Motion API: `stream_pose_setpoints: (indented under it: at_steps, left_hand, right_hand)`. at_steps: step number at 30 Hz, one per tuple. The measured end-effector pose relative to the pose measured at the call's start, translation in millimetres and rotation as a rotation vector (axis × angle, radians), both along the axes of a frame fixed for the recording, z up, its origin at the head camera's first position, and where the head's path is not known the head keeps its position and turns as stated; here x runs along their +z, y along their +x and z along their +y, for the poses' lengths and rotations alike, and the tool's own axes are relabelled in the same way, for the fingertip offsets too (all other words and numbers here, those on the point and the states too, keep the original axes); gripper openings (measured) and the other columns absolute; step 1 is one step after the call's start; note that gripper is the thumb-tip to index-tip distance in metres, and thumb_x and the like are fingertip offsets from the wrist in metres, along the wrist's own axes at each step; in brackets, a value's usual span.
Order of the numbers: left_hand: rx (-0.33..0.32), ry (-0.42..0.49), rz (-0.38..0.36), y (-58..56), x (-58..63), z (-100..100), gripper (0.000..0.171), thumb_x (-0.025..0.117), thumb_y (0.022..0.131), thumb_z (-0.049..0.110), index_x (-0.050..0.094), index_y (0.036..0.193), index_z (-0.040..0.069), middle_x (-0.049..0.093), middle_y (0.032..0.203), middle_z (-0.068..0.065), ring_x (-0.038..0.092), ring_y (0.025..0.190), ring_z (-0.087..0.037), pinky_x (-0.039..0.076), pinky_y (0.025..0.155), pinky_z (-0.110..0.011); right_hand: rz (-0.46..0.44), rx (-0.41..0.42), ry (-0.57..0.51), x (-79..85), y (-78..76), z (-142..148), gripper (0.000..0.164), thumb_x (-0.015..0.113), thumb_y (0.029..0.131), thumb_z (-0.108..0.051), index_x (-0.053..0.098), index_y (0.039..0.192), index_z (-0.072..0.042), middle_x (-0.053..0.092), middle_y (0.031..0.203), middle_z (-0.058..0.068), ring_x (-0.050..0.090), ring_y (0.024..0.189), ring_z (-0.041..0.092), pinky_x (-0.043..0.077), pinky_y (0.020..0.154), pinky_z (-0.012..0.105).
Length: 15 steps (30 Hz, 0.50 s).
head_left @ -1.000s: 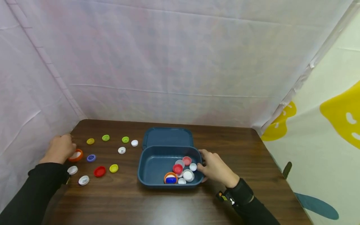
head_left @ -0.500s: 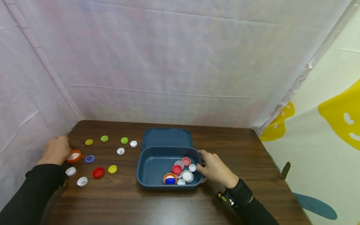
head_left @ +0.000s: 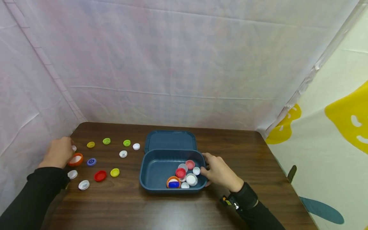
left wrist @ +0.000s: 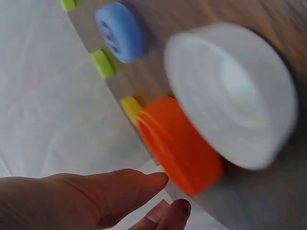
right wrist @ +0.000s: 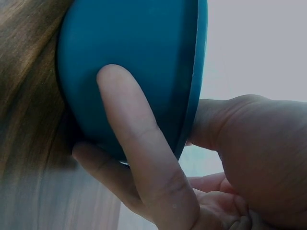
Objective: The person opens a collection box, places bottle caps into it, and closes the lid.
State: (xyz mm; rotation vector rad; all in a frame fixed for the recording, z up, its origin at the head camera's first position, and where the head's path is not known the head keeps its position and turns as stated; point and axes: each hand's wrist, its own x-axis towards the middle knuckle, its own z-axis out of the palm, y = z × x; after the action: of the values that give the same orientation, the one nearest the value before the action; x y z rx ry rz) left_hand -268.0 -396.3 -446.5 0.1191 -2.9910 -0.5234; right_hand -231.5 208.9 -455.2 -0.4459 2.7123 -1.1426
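My left hand [head_left: 56,152] is at the table's left side with curled fingers, a small whitish bottle cap [head_left: 74,148] pinched at its fingertips; the left wrist view does not show this cap clearly. Just below lie an orange cap with a white centre [head_left: 75,159] and a white cap [left wrist: 232,96]. A dark blue box [head_left: 152,183] stands in the middle, several red, white and orange caps in its right half. My right hand [head_left: 219,172] grips the box's right wall, its fingers [right wrist: 136,124] against the outside and the thumb over the rim.
Between left hand and box lie scattered caps: blue [head_left: 91,162], red [head_left: 100,176], yellow [head_left: 115,172], green [head_left: 126,143] and several others. The box's lid [head_left: 171,140] lies folded back behind it. White sheeting [head_left: 169,64] walls the table's [head_left: 138,210] far edge.
The left hand has shifted slightly, first left and then a little up, and a whitish cap now shows at its fingertips. The right hand and the box have stayed in place.
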Motion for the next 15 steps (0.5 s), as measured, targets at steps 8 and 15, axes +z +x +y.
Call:
stream_pose_setpoints:
  at_steps: [8,15]
  left_hand:
    - [-0.076,-0.008,0.08,-0.1,12.2,47.6,0.026,0.073,0.101,-0.002,0.068,0.115,-0.023,0.071,0.111,-0.046,0.067,0.107,-0.067,0.058,0.091,-0.074]
    - [-0.144,0.005,0.118,7.5,20.9,101.4,0.03,0.081,0.101,0.002,0.071,0.121,-0.019,0.07,0.112,-0.043,0.07,0.1,-0.056,0.062,0.08,-0.066]
  right_hand:
    - [-0.004,-0.019,0.011,3.6,1.2,-0.2,0.058,0.075,0.106,-0.003,0.058,0.16,0.011,0.08,0.131,0.034,0.082,0.071,0.014,0.066,0.053,0.036]
    - [-0.034,-0.022,-0.006,7.3,1.7,-0.7,0.061,0.075,0.106,-0.002,0.055,0.162,0.013,0.078,0.136,0.037,0.082,0.069,0.015,0.067,0.054,0.038]
